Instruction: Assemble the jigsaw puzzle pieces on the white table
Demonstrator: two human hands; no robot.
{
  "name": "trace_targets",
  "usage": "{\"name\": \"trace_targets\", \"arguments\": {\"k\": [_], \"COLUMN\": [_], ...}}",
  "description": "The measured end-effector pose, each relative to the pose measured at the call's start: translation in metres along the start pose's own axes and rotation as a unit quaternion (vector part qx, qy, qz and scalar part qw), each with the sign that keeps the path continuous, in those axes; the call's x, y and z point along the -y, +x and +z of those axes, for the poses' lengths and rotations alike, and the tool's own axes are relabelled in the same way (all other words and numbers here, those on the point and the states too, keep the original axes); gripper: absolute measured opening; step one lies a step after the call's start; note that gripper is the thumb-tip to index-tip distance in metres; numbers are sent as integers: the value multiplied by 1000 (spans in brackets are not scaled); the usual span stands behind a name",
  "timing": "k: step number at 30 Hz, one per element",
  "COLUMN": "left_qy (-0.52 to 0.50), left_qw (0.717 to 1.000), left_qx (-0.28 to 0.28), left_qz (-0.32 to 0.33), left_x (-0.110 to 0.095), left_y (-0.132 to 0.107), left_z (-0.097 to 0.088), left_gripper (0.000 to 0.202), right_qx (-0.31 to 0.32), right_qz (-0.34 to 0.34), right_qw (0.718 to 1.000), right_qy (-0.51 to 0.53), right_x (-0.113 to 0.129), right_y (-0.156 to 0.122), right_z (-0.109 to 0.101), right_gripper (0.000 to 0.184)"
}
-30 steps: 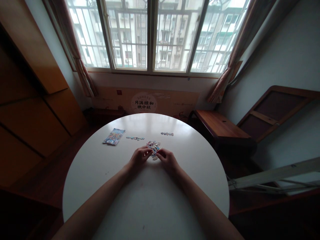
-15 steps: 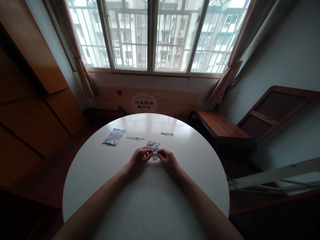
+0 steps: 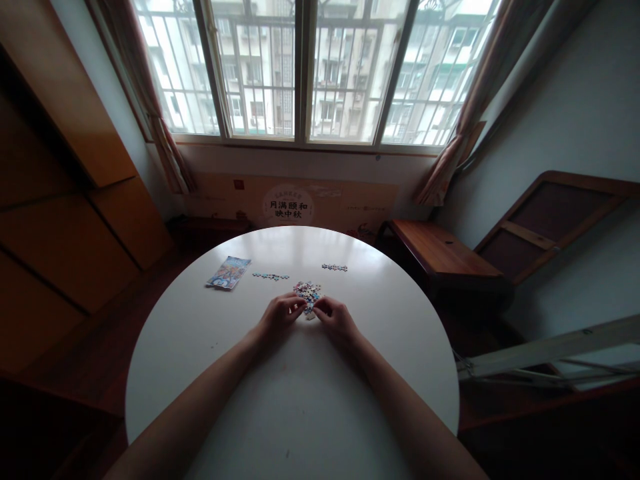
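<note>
A heap of small jigsaw puzzle pieces (image 3: 307, 291) lies on the round white table (image 3: 300, 400). At the near left side of the heap is my left hand (image 3: 283, 311), its thumb and fingers closed in a pinch. My right hand (image 3: 334, 313) pinches likewise at the near right side, its fingertips close to the left ones. Small pieces show around the fingertips, but whatever each pinch holds is too small to make out. A piece (image 3: 311, 317) lies just in front, between both hands.
Beyond the heap lie two joined strips of pieces, a left strip (image 3: 271, 277) and a right strip (image 3: 335, 268). A colourful picture packet (image 3: 229, 273) rests at the table's left. A wooden bench (image 3: 445, 247) stands past the table's right edge, under the window side.
</note>
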State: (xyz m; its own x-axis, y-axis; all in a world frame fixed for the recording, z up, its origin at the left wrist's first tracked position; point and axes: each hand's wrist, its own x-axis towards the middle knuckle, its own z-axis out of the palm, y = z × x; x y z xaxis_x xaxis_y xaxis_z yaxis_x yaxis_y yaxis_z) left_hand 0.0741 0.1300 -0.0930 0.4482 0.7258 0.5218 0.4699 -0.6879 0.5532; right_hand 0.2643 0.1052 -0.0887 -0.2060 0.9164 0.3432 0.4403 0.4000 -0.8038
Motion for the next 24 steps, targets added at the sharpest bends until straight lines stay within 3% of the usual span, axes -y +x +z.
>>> {"name": "trace_targets", "arguments": {"k": [24], "left_qy": [-5], "left_qw": [1000], "left_qx": [15], "left_qz": [-7], "left_x": [-5], "left_y": [0], "left_z": [-1], "left_gripper": [16], "right_qx": [6], "right_qz": [3], "right_qw": [1000], "right_qy": [-13], "right_x": [4], "right_y": [-1], "right_z": [-1], "right_gripper": [11]}}
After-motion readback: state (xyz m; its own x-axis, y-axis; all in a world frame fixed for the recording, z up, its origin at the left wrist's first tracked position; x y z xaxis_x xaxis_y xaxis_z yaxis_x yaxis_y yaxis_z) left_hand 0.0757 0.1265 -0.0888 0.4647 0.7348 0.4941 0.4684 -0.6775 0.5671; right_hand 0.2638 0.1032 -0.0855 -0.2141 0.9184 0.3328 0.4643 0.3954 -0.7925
